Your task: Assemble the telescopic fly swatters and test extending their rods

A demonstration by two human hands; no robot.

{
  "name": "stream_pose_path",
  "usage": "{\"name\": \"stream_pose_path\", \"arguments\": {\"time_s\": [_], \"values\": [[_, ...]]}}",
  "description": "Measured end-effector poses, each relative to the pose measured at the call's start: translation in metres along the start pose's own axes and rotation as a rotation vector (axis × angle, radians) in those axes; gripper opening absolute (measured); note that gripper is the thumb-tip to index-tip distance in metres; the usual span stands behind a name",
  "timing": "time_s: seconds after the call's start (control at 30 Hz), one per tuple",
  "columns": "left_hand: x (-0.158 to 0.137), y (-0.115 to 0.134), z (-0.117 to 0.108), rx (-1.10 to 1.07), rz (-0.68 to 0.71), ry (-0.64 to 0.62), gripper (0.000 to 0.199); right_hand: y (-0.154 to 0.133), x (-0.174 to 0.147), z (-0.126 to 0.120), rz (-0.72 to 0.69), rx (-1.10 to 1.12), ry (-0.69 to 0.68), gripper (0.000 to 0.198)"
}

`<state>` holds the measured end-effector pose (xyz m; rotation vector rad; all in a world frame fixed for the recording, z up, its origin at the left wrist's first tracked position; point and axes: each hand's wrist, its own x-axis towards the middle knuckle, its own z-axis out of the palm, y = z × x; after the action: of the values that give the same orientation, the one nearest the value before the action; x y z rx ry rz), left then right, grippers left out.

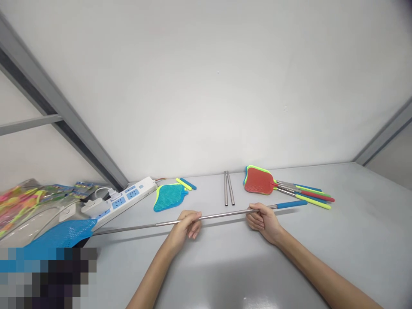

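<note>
A blue fly swatter [222,215] with a long metal telescopic rod lies across both my hands, its rod drawn out. My left hand [186,225] pinches the rod near its middle. Farther right, my right hand [264,221] is closed round the rod just short of the blue grip. The swatter's blue mesh head reaches the far left, partly covered by a blurred patch. Behind my hands lie two loose metal rods [225,189], a blue swatter head [170,197] over a yellow one, and a yellow grip [183,184] beside a blue grip [188,184].
A stack of finished-looking swatters [259,181] with red, yellow and blue heads lies at the back right. At the left, a white power strip [125,199] with plugs and cables stands near plastic bags [25,206] of colourful items. A wall rises behind the grey table [354,223].
</note>
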<state>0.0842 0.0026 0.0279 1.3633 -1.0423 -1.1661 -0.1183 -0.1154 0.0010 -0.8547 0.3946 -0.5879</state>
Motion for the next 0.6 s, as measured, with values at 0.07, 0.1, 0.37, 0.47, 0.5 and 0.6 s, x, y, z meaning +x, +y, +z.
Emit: {"name": "stream_pose_path", "arguments": {"time_s": [0.07, 0.1, 0.37, 0.47, 0.5, 0.6], "values": [[-0.0002, 0.0007, 0.0015, -0.005, -0.001, 0.0, 0.042, 0.0015, 0.0002, 0.0002, -0.042, -0.009, 0.0, 0.042], [-0.0003, 0.0009, 0.0021, -0.007, -0.002, -0.001, 0.042, 0.0025, 0.0005, 0.0001, -0.051, -0.006, 0.005, 0.042], [-0.0007, 0.001, 0.0032, 0.002, -0.008, -0.011, 0.041, 0.0091, 0.0032, 0.0, -0.059, 0.024, 0.07, 0.043], [-0.0008, 0.0018, 0.0045, 0.008, -0.007, -0.01, 0.041, 0.0101, 0.0031, 0.0007, -0.064, 0.043, 0.099, 0.044], [-0.0008, 0.0021, 0.005, 0.011, -0.007, -0.005, 0.041, 0.0101, 0.0029, 0.0009, -0.06, 0.046, 0.1, 0.044], [-0.0007, 0.0023, 0.0053, 0.025, -0.007, -0.001, 0.041, 0.0095, 0.0023, 0.0014, -0.06, 0.045, 0.096, 0.044]]}}
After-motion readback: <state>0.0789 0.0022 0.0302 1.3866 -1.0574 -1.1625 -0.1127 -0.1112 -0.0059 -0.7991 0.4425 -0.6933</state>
